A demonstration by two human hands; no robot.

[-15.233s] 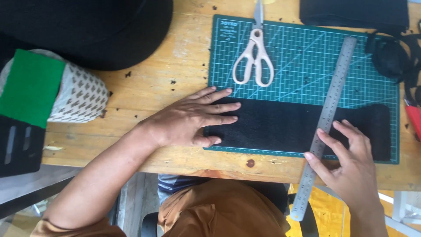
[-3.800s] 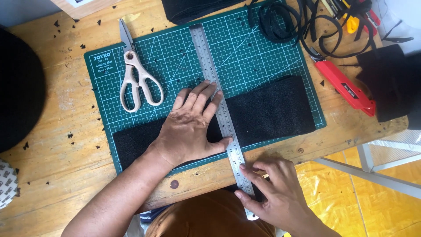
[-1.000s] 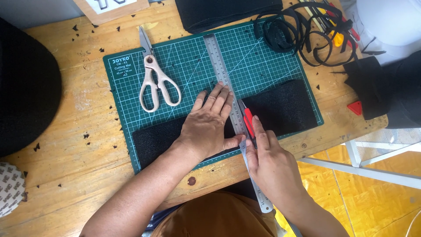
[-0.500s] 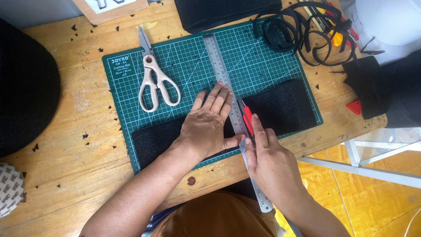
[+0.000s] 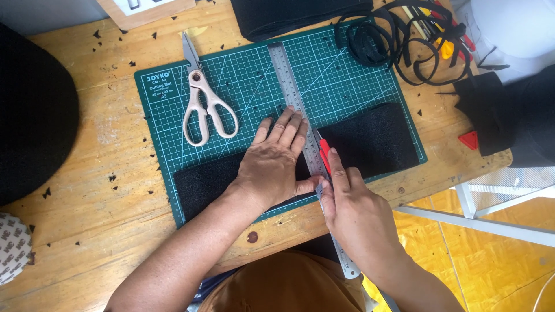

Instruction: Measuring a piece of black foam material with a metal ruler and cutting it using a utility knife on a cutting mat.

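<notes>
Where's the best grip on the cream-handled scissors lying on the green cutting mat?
Likely the cream-handled scissors by their two finger loops, coming from above on the near side: they lie flat and closed on the green cutting mat, blades pointing away, loops nearest the person.

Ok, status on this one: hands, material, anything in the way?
Left hand flat on steel ruler and black strip. Right hand holds red cutter at ruler's edge. Scissors lie apart.

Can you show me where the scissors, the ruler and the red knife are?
scissors (image 5: 203,110): head view, on the handles.
metal ruler (image 5: 289,81): head view, on its upper part.
red knife (image 5: 325,153): head view, on the red body.
</notes>
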